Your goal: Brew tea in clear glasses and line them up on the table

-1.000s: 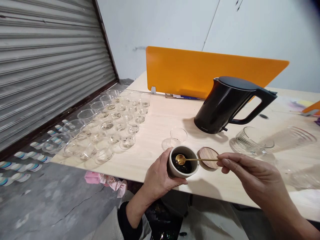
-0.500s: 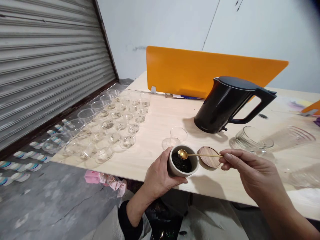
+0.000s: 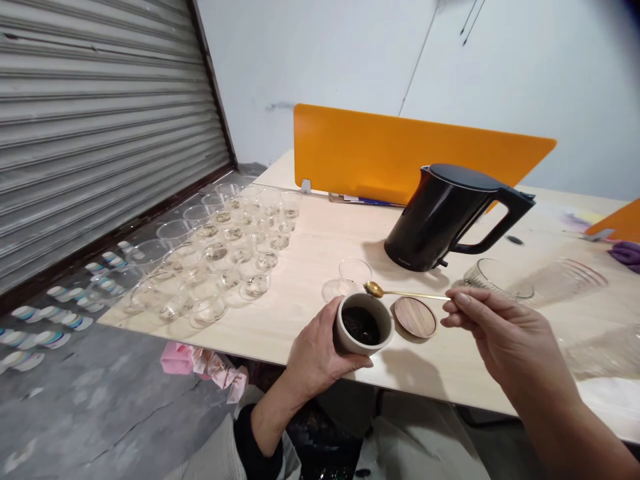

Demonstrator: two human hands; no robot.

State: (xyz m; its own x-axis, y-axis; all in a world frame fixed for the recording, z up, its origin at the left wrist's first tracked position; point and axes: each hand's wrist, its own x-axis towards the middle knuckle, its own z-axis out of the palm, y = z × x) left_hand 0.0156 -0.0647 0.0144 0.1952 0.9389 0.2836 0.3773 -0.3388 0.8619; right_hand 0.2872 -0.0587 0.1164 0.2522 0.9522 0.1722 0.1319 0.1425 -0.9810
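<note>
My left hand (image 3: 317, 353) is wrapped round a small grey jar (image 3: 363, 325) of dark tea leaves near the front edge of the wooden table (image 3: 320, 247). My right hand (image 3: 495, 330) pinches the handle of a thin gold spoon (image 3: 400, 292). Its bowl hangs just above the jar's far rim, close to a small clear glass cup (image 3: 354, 272). The jar's wooden lid (image 3: 415, 317) lies flat on the table right of the jar.
Several small glass cups (image 3: 235, 247) stand in rows on the table's left side. A black electric kettle (image 3: 445, 217) stands behind the jar, before an orange divider panel (image 3: 415, 153). A ribbed glass pitcher (image 3: 505, 280) lies at right. A roller shutter (image 3: 100, 113) closes the left.
The spoon has come up out of the jar and moved back toward the single glass cup. My left hand has kept its hold on the jar.
</note>
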